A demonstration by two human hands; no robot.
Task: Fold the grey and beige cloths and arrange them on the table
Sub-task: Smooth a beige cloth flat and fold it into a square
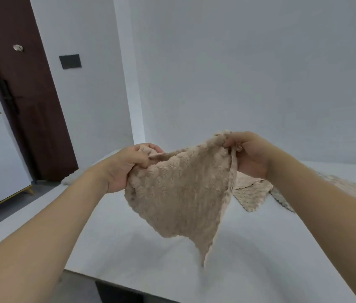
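With my left hand [127, 166] and right hand [249, 154] each pinching a top corner, the beige cloth [179, 193] hangs limp above the white surface [129, 248], and uneven tension could set the fold crooked.

Table [129, 248] bare ahead; cloths [251, 193] far-right.

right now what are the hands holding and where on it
Both hold one beige cloth in the air by its top edge: the left hand grips the left corner, the right hand pinches the right corner.
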